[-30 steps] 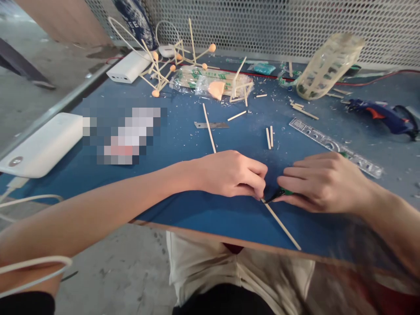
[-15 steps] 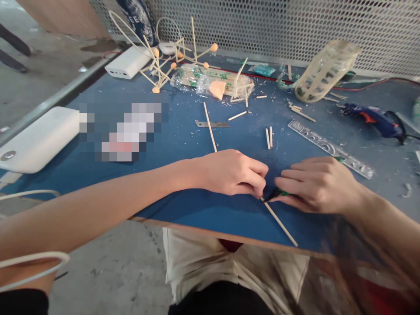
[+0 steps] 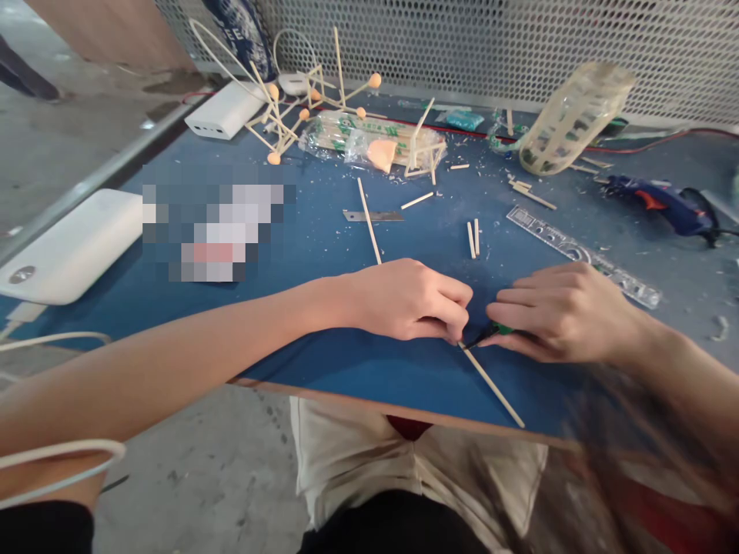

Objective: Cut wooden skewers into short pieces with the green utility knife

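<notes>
My left hand (image 3: 424,302) is closed on the upper end of a thin wooden stick (image 3: 493,385), which slants down to the right near the table's front edge. My right hand (image 3: 554,312) is wrapped round a small tool with a green part (image 3: 502,328) and a dark, narrow tip. That tip touches the stick just beside my left fingertips. Most of the tool is hidden in my palm. Another stick (image 3: 369,221) lies across a flat metal blade (image 3: 389,217) beyond my left hand. Two short stick pieces (image 3: 473,239) lie beyond the gap between my hands.
A clear ruler (image 3: 583,254) and blue glue gun (image 3: 663,204) lie at the right. Stick frames with orange balls (image 3: 274,158), a bag of sticks (image 3: 346,135) and a plastic bottle (image 3: 577,119) stand behind. White power banks (image 3: 75,242) and a blurred-out object (image 3: 231,231) are left.
My right hand has shifted slightly up and to the right, and its tool's tip still meets the stick. My left hand has barely moved.
</notes>
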Demonstrator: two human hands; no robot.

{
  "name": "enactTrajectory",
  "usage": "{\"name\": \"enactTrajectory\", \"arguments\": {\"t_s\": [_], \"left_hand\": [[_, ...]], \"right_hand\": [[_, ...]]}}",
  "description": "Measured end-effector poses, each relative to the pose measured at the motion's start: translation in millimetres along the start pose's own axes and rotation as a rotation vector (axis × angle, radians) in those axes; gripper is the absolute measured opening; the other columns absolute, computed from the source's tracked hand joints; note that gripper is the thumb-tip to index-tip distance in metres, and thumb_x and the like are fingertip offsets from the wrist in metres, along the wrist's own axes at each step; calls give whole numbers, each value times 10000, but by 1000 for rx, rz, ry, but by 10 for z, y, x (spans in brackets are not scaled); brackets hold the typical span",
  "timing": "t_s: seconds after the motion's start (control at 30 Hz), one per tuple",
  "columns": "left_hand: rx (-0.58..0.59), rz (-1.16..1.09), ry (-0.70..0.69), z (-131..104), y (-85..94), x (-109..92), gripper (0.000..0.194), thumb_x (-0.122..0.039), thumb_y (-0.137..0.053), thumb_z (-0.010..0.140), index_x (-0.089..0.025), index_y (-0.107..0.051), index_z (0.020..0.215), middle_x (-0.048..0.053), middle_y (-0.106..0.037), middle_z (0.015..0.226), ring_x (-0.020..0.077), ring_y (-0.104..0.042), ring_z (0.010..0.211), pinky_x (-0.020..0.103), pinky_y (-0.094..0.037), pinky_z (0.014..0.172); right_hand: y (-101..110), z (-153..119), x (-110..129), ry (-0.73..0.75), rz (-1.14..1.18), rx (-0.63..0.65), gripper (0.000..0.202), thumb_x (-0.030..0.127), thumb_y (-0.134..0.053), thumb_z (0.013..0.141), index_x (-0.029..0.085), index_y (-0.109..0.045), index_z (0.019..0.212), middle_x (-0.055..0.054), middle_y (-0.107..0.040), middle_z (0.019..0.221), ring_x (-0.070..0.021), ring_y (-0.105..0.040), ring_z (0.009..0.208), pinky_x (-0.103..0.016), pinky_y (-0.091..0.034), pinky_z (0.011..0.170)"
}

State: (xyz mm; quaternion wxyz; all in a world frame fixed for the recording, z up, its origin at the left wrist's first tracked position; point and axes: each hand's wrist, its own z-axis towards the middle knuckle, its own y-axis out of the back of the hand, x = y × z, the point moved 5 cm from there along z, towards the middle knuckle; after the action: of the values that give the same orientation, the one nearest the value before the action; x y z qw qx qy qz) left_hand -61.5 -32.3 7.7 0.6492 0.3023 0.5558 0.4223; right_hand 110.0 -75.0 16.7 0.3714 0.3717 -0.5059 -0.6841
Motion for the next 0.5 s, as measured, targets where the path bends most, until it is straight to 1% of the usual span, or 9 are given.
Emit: {"name": "enactTrajectory", "arguments": {"t_s": [0.13,0.3,0.4,0.5], "left_hand": [[7,-5,18,-1,-7,12,234,-297,-526,1031,-264,-756,1004,17,-712,1014,116,-645,811,265,-461,741],[-17,-9,7,-1,-4,9,242,-314,-526,1033,-280,-764,1004,9,-719,978,113,-655,796,265,-456,722],[-29,-14,3,-3,0,10,230,-308,-536,1028,-277,-763,1006,11,-717,970,114,-661,791,256,-454,721],[-39,-18,-5,-1,7,8,220,-298,-548,1021,-272,-765,997,14,-714,959,114,-660,786,251,-460,718]], "right_hand": [[10,-43,-44,-13,-23,-10,310,485,-556,1003,237,-596,822,43,-564,639,-144,-524,577,-337,-320,566],[81,-122,-173,-69,15,-129,244,461,-621,967,226,-647,909,19,-668,704,-136,-543,561,-327,-313,539],[62,-132,-210,-61,35,-113,226,446,-641,957,224,-659,918,18,-673,703,-135,-542,555,-324,-307,530],[36,-103,-168,-14,46,-94,218,430,-643,958,217,-665,922,20,-662,697,-138,-546,568,-330,-307,539]]}}
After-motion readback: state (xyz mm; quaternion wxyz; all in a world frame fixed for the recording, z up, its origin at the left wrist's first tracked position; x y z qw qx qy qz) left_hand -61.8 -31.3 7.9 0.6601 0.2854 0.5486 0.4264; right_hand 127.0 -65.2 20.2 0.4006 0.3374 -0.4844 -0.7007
